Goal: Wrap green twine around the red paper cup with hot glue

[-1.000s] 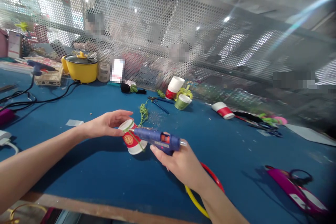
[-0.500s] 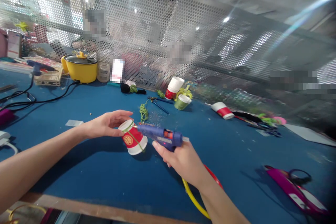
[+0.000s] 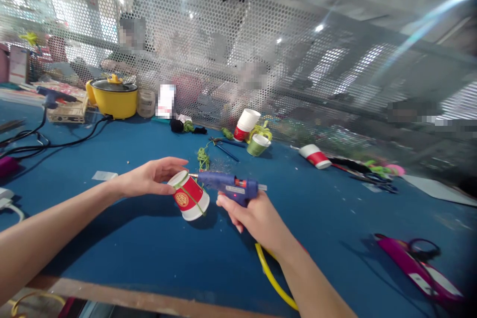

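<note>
The nearest paper cup [image 3: 190, 204] is white and red with a round gold emblem [image 3: 182, 199]; its glue gun [image 3: 218, 182] is purplish blue, the tangled yarn [image 3: 203, 158] green, the tabletop [image 3: 149, 243] blue.

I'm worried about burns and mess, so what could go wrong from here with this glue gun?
The glue gun has its nozzle near the left hand; if hot, a slip might burn it. That hand holds the paper cup tilted, so the cup could turn and smear any glue. The loose green yarn tangle lies just beyond the glue gun and might get caught on it.
</note>
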`<state>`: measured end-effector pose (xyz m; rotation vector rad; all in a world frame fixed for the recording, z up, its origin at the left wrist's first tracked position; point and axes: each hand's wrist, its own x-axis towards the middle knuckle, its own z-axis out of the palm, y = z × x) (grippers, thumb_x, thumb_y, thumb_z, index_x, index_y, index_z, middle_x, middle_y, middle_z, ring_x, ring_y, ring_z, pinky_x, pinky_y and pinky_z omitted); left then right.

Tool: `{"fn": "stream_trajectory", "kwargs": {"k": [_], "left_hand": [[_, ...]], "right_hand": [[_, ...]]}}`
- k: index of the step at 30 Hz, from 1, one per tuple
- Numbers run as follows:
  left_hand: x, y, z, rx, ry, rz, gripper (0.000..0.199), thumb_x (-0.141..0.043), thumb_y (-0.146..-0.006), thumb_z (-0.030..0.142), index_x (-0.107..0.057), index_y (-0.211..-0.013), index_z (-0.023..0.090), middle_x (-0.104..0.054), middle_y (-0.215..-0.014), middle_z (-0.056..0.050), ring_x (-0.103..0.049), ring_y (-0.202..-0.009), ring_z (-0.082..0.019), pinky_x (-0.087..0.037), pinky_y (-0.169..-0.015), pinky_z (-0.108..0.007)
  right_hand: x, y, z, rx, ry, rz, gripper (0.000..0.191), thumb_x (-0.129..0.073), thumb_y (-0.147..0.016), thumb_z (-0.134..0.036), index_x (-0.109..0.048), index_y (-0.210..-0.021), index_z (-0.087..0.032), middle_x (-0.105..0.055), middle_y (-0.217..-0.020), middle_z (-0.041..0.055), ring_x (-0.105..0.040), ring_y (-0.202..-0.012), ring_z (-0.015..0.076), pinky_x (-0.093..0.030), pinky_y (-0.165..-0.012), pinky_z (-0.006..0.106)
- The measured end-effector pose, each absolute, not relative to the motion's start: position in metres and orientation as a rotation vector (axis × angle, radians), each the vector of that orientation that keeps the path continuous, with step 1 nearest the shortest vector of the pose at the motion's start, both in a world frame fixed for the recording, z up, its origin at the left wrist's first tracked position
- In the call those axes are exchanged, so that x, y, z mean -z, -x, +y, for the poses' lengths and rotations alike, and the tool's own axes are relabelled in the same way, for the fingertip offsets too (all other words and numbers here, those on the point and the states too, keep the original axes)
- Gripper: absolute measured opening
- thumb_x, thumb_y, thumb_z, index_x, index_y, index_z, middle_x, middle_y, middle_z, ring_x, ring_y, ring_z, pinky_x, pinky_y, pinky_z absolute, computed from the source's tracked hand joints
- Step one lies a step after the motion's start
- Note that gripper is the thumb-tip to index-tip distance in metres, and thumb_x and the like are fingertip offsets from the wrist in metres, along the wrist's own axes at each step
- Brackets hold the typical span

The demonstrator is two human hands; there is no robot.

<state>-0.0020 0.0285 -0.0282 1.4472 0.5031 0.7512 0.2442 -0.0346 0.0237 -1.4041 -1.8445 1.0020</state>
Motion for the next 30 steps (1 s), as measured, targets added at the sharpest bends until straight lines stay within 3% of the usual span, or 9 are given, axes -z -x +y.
{"fn": "stream_trajectory", "kwargs": {"k": [6,13,19,24,27,30], "left_hand": [[0.028,0.001,0.028,-0.761,-1.451,0.547,0.058,-0.068,-0.071,0.019,-0.041,-0.122,0.021,-0.055,-0.117,-0.01,-0.054,-0.107,-0.021,-0.042,-0.09,-0.037],[0.022,0.004,0.027,-0.767,-1.488,0.603,0.058,-0.069,-0.07,0.022,-0.042,-0.121,0.02,-0.057,-0.112,-0.009,-0.054,-0.104,-0.021,-0.043,-0.087,-0.036],[0.019,0.005,0.027,-0.765,-1.494,0.65,0.056,-0.068,-0.07,0.023,-0.042,-0.12,0.019,-0.058,-0.111,-0.008,-0.054,-0.103,-0.021,-0.043,-0.087,-0.036],[0.017,0.004,0.026,-0.768,-1.503,0.653,0.056,-0.068,-0.069,0.022,-0.043,-0.12,0.019,-0.059,-0.111,-0.009,-0.054,-0.103,-0.021,-0.043,-0.087,-0.036],[0.017,0.004,0.025,-0.777,-1.509,0.654,0.056,-0.068,-0.069,0.021,-0.044,-0.119,0.018,-0.059,-0.111,-0.009,-0.055,-0.102,-0.022,-0.042,-0.086,-0.037],[0.017,0.003,0.025,-0.779,-1.495,0.644,0.056,-0.068,-0.069,0.021,-0.044,-0.119,0.018,-0.059,-0.109,-0.009,-0.055,-0.101,-0.021,-0.042,-0.085,-0.036]], "right_hand": [[-0.022,-0.251,-0.027,-1.341,1.249,-1.595,0.023,-0.061,-0.076,-0.036,-0.056,-0.077,-0.013,-0.044,-0.041,-0.0081,-0.036,-0.035,0.0053,-0.029,-0.039,0.02],[-0.018,-0.273,0.004,-1.21,1.373,-1.318,0.03,-0.074,-0.06,-0.038,-0.062,-0.071,-0.012,-0.063,-0.07,0.0026,-0.055,-0.06,0.0089,-0.043,-0.054,0.019],[0.007,-0.294,0.042,-1.067,1.618,-1.259,0.025,-0.069,-0.067,-0.034,-0.057,-0.06,-0.014,-0.054,-0.051,-0.0007,-0.046,-0.041,0.0066,-0.04,-0.04,0.019],[0.017,-0.309,0.06,-0.827,1.812,-1.321,0.024,-0.063,-0.072,-0.029,-0.053,-0.055,-0.017,-0.048,-0.042,-0.0024,-0.046,-0.039,0.0102,-0.041,-0.042,0.024],[0.015,-0.314,0.064,-0.615,1.923,-1.413,0.031,-0.064,-0.07,-0.025,-0.048,-0.045,-0.019,-0.048,-0.043,0.0012,-0.055,-0.051,0.0178,-0.043,-0.052,0.029],[0.006,-0.308,0.06,-0.38,1.963,-1.514,0.033,-0.066,-0.066,-0.017,-0.044,-0.041,-0.02,-0.055,-0.056,0.0081,-0.058,-0.081,0.0285,-0.042,-0.069,0.036]]}}
